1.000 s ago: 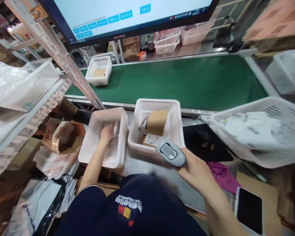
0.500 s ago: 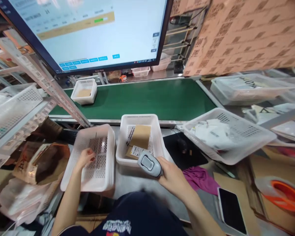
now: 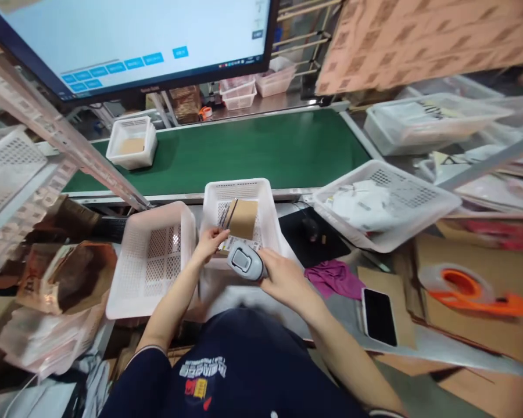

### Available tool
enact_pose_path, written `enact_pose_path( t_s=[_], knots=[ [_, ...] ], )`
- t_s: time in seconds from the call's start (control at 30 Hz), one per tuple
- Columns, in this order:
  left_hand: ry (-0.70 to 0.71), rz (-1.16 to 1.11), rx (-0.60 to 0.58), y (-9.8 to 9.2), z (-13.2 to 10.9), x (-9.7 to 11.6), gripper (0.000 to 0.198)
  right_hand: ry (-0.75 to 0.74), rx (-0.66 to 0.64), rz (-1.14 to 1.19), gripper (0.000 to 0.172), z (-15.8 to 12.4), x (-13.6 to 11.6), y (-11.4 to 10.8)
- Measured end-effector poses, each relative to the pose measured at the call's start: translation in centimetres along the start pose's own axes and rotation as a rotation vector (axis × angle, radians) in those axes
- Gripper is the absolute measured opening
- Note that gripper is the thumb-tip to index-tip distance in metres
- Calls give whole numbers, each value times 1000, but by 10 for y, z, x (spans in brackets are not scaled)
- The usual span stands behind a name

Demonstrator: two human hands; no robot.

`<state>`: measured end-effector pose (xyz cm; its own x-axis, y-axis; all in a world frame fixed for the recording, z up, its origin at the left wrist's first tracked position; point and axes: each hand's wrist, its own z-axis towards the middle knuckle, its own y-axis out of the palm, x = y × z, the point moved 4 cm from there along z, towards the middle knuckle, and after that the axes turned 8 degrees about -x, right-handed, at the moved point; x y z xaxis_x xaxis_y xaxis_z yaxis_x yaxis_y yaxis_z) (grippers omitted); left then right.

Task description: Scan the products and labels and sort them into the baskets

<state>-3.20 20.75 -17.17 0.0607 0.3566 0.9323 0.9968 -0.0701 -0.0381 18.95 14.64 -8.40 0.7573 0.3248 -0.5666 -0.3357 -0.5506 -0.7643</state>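
My right hand (image 3: 283,276) is wrapped round a grey handheld barcode scanner (image 3: 246,260), held over the front edge of the middle white basket (image 3: 265,197). In that basket lie a flat brown cardboard parcel (image 3: 244,217) and, nearer me and partly hidden by the scanner, a parcel with a white printed label (image 3: 243,245). My left hand (image 3: 211,242) is over the basket's front left side, its fingers drawn together beside the parcels. Whatever its fingertips grip, if anything, cannot be made out. To the left stands a stack of white baskets (image 3: 133,264), the top one with nothing inside.
Behind the baskets runs a green conveyor belt (image 3: 244,148) carrying a small white basket (image 3: 150,139). A monitor (image 3: 157,35) hangs above. On the right are a basket of white bags (image 3: 418,200), a black mouse pad (image 3: 296,238), a purple cloth (image 3: 335,278), a phone (image 3: 379,316) and orange tape (image 3: 462,283).
My left hand has moved right, from the stacked baskets to the parcels in the middle basket. My right hand still holds the scanner. The view has tilted down and shifted.
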Motion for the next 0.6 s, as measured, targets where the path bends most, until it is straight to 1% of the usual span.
enact_pose_path(
  t_s=[0.1, 0.17, 0.27, 0.37, 0.47, 0.53, 0.6],
  knots=[
    [105, 160, 16, 15, 0, 2, 40, 54, -22, -3, 28, 0, 5, 1],
    [185, 316, 43, 17, -4, 6, 46, 68, -20, -5, 26, -3, 8, 3],
    [237, 515, 86, 16, -11, 11, 50, 69, -11, -13, 21, -8, 11, 5],
    [238, 564, 92, 16, -14, 10, 49, 69, -25, -41, 18, -12, 11, 6],
    [229, 558, 134, 13, -18, 5, 46, 63, -51, -51, 24, -13, 8, 7],
    [201, 546, 191, 4, -25, 4, 40, 52, -53, -44, 28, -12, 8, 9],
    [116, 537, 248, -10, -33, 9, 31, 35, -24, -12, 28, -14, 13, 7]
  ],
)
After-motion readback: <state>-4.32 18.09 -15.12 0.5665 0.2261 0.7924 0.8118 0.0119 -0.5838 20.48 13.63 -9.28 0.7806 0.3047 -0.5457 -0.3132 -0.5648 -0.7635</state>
